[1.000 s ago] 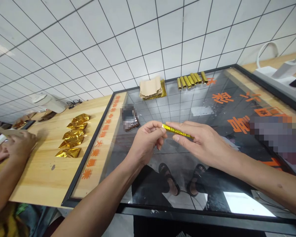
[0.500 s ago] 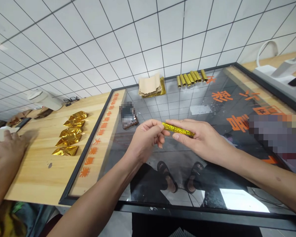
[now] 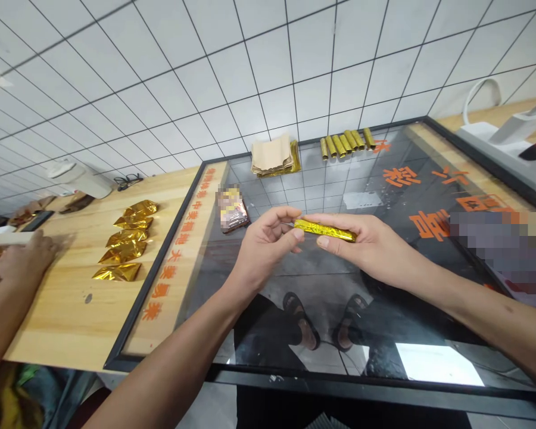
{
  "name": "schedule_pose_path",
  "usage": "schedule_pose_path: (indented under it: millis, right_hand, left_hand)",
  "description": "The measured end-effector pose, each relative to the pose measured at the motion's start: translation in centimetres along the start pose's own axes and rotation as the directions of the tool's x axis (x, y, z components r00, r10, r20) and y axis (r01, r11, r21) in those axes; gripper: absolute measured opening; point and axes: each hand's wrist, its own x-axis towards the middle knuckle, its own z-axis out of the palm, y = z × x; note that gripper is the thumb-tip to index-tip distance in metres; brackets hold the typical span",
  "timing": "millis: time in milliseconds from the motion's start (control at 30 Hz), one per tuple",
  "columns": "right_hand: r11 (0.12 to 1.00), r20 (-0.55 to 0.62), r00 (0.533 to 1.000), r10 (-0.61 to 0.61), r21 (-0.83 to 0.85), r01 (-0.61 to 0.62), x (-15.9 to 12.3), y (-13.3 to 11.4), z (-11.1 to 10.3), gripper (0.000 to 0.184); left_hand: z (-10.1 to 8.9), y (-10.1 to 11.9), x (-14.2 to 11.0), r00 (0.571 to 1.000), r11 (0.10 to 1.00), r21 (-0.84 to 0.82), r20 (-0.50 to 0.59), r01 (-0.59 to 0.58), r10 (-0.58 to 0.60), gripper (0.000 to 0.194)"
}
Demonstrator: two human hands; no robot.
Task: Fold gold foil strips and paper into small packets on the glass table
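A shiny gold foil-paper roll (image 3: 325,230) lies across between my two hands above the black glass top. My right hand (image 3: 361,241) grips it from the right, with the thumb in front and the fingers along the back. At its left end, the bent fingers and thumb of my left hand (image 3: 270,238) pinch the tip. Behind my hands is a stack of tan paper sheets with gold backs (image 3: 272,156). To its right several finished-looking gold rolls (image 3: 342,143) lie in a row.
A small dark packet (image 3: 233,210), partly blurred, rests left of my hands. Several folded gold foil pieces (image 3: 124,245) line the wooden table (image 3: 62,322). Another person's hand (image 3: 27,262) is at far left. A white power strip (image 3: 500,143) and a blurred object stand at the right.
My left thumb and fingers have shifted at the roll's left end and look more spread. The roll has turned slightly in my right hand. At far left, the other person's hand has moved.
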Motion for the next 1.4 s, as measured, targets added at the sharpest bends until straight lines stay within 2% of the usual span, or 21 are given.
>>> schedule_pose_path:
  millis: [167, 300, 467, 767, 867, 1000, 1133, 1300, 1400]
  right_hand:
    - [0.994, 0.041, 0.999, 0.033, 0.103, -0.037, 0.0, -0.1, 0.1, 0.042]
    - [0.991, 0.039, 0.998, 0.052, 0.122, -0.056, 0.1, -0.3, -0.1, 0.046]
    - [0.991, 0.069, 0.995, 0.067, 0.110, -0.074, 0.0, -0.4, -0.3, 0.047]
    - [0.980, 0.026, 0.991, 0.129, 0.151, -0.131, 0.0, -0.8, -0.3, 0.044]
    - [0.986, 0.001, 0.995, 0.096, 0.135, -0.095, -0.1, -0.9, -0.3, 0.039]
    - [1.000, -0.041, 0.999, 0.014, 0.023, -0.013, -0.3, -0.9, 0.0, 0.032]
    - [0.999, -0.091, 0.996, 0.019, -0.026, -0.021, -0.3, -0.8, 0.4, 0.041]
    - [0.999, -0.088, 0.996, -0.032, -0.033, 0.030, -0.2, -0.9, 0.3, 0.033]
    - [0.998, -0.109, 0.993, -0.037, -0.064, 0.030, -0.1, -1.1, 0.2, 0.032]
  left_hand:
    - [-0.1, -0.3, -0.1, 0.998, 0.998, 0.046, 0.025, -0.053, 0.052, 0.025]
    - [0.1, -0.2, -0.4, 0.994, 0.993, 0.043, 0.044, -0.105, 0.104, 0.030]
    - [0.4, 0.3, -0.7, 0.997, 0.994, 0.080, 0.018, -0.075, 0.074, 0.023]
    - [0.7, 1.0, -0.8, 0.999, 0.998, 0.058, -0.021, -0.026, 0.027, 0.025]
    - [0.6, 0.9, -0.7, 1.000, 1.000, 0.005, -0.021, 0.001, -0.001, 0.026]
    - [0.2, 0.5, -0.5, 0.999, 0.998, -0.049, -0.016, 0.027, -0.028, 0.022]
    - [0.2, 0.4, -0.5, 0.999, 0.999, -0.037, -0.036, -0.008, 0.007, 0.019]
    - [0.8, 0.6, -0.6, 0.998, 0.996, -0.070, -0.048, -0.051, 0.048, 0.043]
    - [1.1, 0.9, -0.8, 0.996, 0.996, -0.062, -0.060, -0.068, 0.064, 0.043]
